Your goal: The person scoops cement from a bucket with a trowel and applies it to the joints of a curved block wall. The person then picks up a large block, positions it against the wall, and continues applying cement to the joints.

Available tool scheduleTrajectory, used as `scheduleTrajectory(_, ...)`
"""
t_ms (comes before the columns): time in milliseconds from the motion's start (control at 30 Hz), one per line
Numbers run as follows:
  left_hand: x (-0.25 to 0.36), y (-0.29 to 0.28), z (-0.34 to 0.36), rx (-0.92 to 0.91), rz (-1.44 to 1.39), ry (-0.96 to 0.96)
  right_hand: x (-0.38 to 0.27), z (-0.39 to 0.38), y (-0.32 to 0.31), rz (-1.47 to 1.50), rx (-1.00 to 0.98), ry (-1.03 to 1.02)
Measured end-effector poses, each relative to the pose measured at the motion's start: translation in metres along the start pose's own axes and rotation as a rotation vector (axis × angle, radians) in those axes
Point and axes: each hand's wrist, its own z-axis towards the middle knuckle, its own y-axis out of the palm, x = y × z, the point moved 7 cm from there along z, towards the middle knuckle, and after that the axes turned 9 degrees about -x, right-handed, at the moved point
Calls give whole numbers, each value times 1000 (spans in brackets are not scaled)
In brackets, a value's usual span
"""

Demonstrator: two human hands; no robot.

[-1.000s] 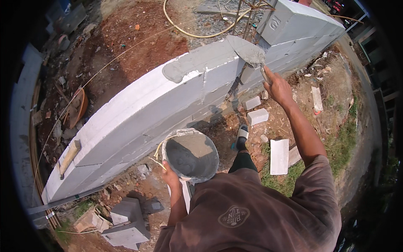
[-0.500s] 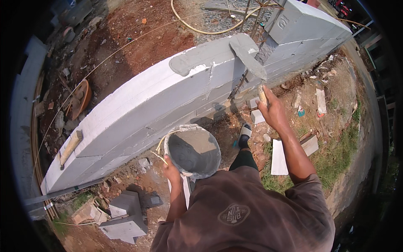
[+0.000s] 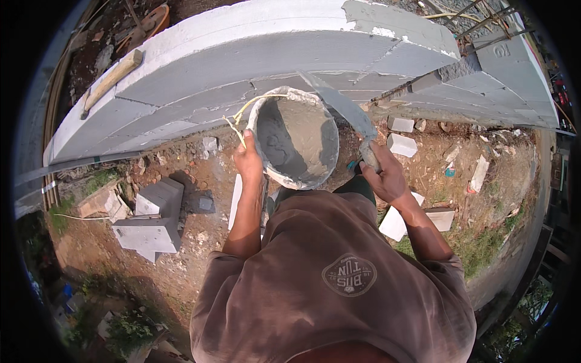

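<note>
My left hand grips the rim and cord handle of a bucket holding grey mortar, held in front of my body. My right hand is closed on a trowel, whose grey-smeared blade angles up and leftward beside the bucket's right side. Beyond them runs a wall of pale grey blocks, with wet mortar spread along the right part of its top. A tool with a wooden handle lies on the wall's left end.
Cut blocks are piled on the ground at lower left; loose blocks and debris lie to the right. Rebar rises by the gap in the wall. An orange tub sits in the dirt behind the wall.
My right hand and the trowel have come down from the wall top toward the bucket. The view has shifted, so the wall now appears higher and more level in the picture.
</note>
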Motion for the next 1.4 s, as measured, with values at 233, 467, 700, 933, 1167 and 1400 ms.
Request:
scheduleTrajectory(233, 60, 10, -19, -131, 365, 182, 25, 62, 80, -552, -434, -86)
scheduleTrajectory(467, 88, 11, -29, -225, 266, 333, -12, 58, 169, -554, -773, -144)
scheduleTrajectory(700, 69, -40, -13, -56, 53, 251, -32, 30, 117, 502, -961, 199)
scheduleTrajectory(933, 73, -11, -8, -12, -308, 145, -13, 11, 70, 836, -712, 287)
scheduleTrajectory(1167, 74, 6, -9, -54, -418, 97, -23, 43, -47, 649, -330, 37)
scheduleTrajectory(1400, 41, -7, 2, -53, -234, 86, -54, 118, -112, -502, 244, -301)
